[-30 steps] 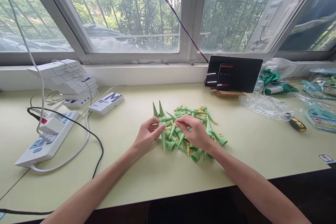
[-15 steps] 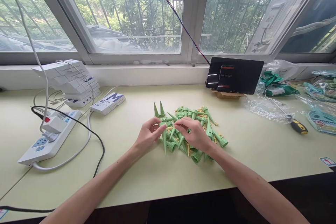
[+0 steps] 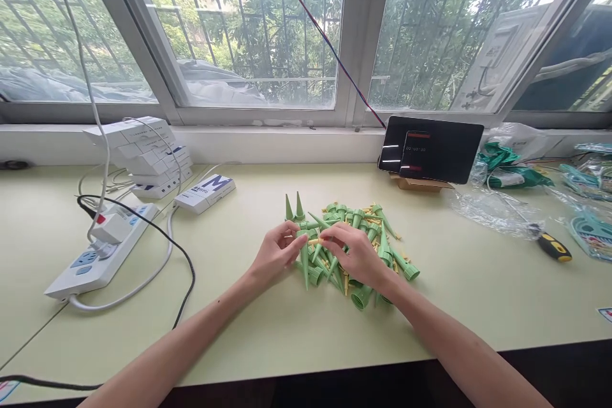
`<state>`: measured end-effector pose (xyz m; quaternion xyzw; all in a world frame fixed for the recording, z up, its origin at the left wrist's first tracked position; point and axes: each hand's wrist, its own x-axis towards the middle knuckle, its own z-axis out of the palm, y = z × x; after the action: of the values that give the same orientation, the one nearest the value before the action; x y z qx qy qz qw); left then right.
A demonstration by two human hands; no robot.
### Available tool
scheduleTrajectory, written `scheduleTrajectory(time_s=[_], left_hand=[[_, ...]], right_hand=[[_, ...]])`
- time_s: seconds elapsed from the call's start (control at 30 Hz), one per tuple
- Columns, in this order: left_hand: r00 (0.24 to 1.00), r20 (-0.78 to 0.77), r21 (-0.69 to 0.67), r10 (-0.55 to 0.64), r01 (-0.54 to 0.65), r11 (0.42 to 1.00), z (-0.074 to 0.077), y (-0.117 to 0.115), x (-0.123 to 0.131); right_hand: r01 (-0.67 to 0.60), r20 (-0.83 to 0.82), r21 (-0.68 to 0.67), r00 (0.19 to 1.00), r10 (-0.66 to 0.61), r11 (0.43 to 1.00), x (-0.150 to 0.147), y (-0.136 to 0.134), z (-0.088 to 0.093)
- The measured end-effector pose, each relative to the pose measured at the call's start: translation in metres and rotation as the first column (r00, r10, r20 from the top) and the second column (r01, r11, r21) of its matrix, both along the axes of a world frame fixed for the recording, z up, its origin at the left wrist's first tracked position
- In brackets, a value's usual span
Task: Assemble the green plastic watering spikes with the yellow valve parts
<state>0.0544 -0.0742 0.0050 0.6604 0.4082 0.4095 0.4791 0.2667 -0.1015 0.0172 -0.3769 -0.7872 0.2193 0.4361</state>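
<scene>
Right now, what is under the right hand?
Around the right hand, green spikes and yellow pegs of a jumbled pile show; the hand pinches another peg. Whatever lies directly beneath the palm is covered, so I can't tell which pieces are there.

Green spikes (image 3: 384, 248) partly hidden behind right hand (image 3: 356, 256).

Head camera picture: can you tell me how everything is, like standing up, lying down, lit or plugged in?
Left hand: closed on a green spike
Green spike: point down
Right hand: pinching a yellow piece
Two back spikes: standing, points up
Pile: jumbled
Phone: screen lit
Tablet: propped up, screen dark
Power strip: plugs in
Yellow-black handle: lying down
</scene>
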Motion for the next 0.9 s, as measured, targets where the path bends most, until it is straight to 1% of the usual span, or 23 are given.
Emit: scheduleTrajectory(time_s=[0.33,0.6,0.73,0.9], left_hand=[[0.994,0.074,0.001,-0.081,0.081,0.997,-0.0008,0.0001,-0.0024],[0.993,0.088,0.03,-0.08,0.078,0.996,-0.0038,0.0017,-0.003],[0.992,0.093,0.035,-0.079,0.076,0.996,-0.0059,0.002,-0.0033],[0.993,0.098,0.039,-0.063,0.06,0.997,-0.0051,0.0015,-0.0016]], right_hand=[[0.01,-0.001,-0.005,1.0,-0.01,1.0,0.0005,0.0008,-0.0008],[0.003,-0.024,-0.034,1.0,-0.004,0.999,0.0,0.001,-0.0001],[-0.003,-0.031,-0.034,1.0,0.002,0.999,0.0003,0.0012,-0.0011],[-0.002,-0.027,-0.016,1.0,0.001,1.0,0.0001,0.0017,-0.002]])
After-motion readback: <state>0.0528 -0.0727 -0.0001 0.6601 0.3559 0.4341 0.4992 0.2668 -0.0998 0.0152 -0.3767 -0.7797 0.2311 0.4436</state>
